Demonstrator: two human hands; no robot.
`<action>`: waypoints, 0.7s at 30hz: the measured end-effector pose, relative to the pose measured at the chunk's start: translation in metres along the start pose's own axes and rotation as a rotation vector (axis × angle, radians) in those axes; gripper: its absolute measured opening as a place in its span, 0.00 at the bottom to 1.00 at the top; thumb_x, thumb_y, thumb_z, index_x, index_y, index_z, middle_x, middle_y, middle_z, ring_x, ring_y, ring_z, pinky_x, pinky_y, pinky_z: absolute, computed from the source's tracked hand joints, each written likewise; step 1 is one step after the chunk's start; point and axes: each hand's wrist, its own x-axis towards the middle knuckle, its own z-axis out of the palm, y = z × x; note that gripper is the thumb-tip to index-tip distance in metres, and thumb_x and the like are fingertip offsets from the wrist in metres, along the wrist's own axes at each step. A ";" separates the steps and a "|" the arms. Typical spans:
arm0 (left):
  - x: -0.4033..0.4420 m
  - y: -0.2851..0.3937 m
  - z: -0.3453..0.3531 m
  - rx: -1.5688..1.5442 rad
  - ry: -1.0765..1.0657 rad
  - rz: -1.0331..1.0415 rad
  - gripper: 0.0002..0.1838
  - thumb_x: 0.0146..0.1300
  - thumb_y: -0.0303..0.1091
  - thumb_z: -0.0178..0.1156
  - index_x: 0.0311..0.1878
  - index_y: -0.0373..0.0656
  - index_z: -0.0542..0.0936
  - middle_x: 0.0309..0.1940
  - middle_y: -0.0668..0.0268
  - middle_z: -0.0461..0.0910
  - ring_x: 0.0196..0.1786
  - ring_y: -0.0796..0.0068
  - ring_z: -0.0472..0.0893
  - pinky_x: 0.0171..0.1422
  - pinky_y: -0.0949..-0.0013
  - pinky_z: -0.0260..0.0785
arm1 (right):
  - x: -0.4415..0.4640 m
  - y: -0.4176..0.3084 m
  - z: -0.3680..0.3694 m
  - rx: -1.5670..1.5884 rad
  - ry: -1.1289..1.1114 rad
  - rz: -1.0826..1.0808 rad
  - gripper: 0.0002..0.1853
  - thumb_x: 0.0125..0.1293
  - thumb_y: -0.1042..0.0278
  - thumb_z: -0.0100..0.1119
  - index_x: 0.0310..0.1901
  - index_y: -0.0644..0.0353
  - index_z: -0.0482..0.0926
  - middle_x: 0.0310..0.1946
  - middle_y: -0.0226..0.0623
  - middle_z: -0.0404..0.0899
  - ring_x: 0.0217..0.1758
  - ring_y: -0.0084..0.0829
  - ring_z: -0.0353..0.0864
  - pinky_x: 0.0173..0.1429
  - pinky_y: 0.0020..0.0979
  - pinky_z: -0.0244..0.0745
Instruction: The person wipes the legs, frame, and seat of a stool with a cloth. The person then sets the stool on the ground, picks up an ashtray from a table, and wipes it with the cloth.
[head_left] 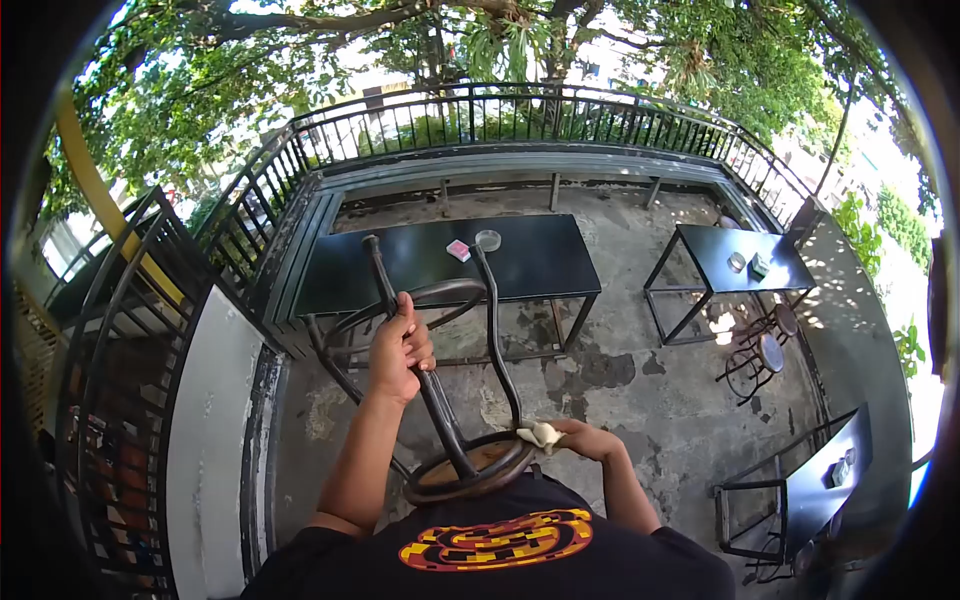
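The inverted stool (497, 350) lies directly before your torso (500, 575), its long axis running forward from the seat (492, 457), with your left hand (398, 350) clamped on one leg (436, 405) and your right hand (592, 440), set apart and nearer the seat, pinching a pale cloth (541, 434) at its rim.

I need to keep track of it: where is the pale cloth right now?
Head view, below and slightly right of centre: the pale cloth is in the right hand's fingers, at the rim of the upturned stool's seat.
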 end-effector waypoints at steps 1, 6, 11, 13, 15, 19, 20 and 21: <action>-0.002 0.000 -0.003 -0.006 0.002 0.008 0.28 0.76 0.63 0.54 0.26 0.56 0.63 0.14 0.81 0.51 0.14 0.87 0.52 0.21 0.77 0.49 | -0.003 0.001 -0.003 0.044 0.001 0.024 0.24 0.72 0.60 0.60 0.66 0.59 0.80 0.56 0.36 0.85 0.59 0.29 0.80 0.66 0.34 0.74; -0.006 0.003 0.011 0.035 -0.066 0.003 0.27 0.76 0.64 0.53 0.27 0.55 0.64 0.14 0.81 0.52 0.14 0.86 0.51 0.22 0.76 0.50 | 0.042 -0.026 -0.033 0.073 0.294 0.134 0.24 0.77 0.49 0.51 0.55 0.62 0.83 0.46 0.32 0.84 0.46 0.24 0.79 0.50 0.29 0.74; -0.008 -0.002 0.031 0.094 -0.167 -0.039 0.29 0.73 0.66 0.56 0.26 0.54 0.64 0.14 0.80 0.54 0.14 0.87 0.54 0.21 0.75 0.52 | 0.104 -0.125 -0.005 0.139 0.356 -0.153 0.28 0.82 0.44 0.41 0.55 0.62 0.82 0.42 0.32 0.83 0.41 0.24 0.77 0.47 0.27 0.73; -0.011 0.000 0.029 0.076 -0.178 -0.029 0.29 0.74 0.66 0.56 0.26 0.54 0.64 0.14 0.80 0.54 0.14 0.87 0.54 0.21 0.76 0.52 | 0.127 -0.149 -0.015 0.340 0.372 -0.162 0.27 0.84 0.46 0.39 0.59 0.61 0.79 0.41 0.32 0.82 0.40 0.24 0.79 0.46 0.26 0.76; -0.016 0.002 0.027 0.053 -0.189 -0.011 0.29 0.74 0.65 0.56 0.26 0.54 0.64 0.14 0.80 0.54 0.14 0.87 0.54 0.22 0.76 0.52 | 0.143 -0.158 -0.005 0.496 0.446 -0.343 0.25 0.85 0.48 0.37 0.59 0.60 0.78 0.36 0.31 0.80 0.37 0.23 0.79 0.42 0.27 0.77; -0.025 0.004 0.015 0.005 -0.152 0.001 0.28 0.75 0.64 0.55 0.26 0.54 0.64 0.14 0.80 0.53 0.15 0.87 0.53 0.22 0.76 0.50 | 0.143 -0.136 0.011 0.351 0.409 -0.269 0.23 0.82 0.56 0.36 0.63 0.62 0.75 0.41 0.34 0.82 0.40 0.25 0.81 0.42 0.28 0.77; -0.027 0.005 0.008 0.006 -0.135 -0.003 0.28 0.75 0.64 0.55 0.26 0.55 0.64 0.14 0.80 0.53 0.15 0.87 0.52 0.22 0.76 0.50 | 0.143 -0.119 0.016 0.308 0.381 -0.251 0.24 0.82 0.55 0.36 0.62 0.63 0.76 0.42 0.34 0.83 0.41 0.26 0.82 0.44 0.29 0.77; -0.028 0.005 0.001 0.005 -0.115 -0.008 0.28 0.75 0.64 0.55 0.26 0.55 0.64 0.14 0.80 0.53 0.15 0.86 0.52 0.22 0.76 0.50 | 0.144 -0.100 0.022 0.265 0.353 -0.232 0.25 0.81 0.55 0.36 0.61 0.64 0.77 0.44 0.35 0.83 0.42 0.27 0.82 0.47 0.30 0.77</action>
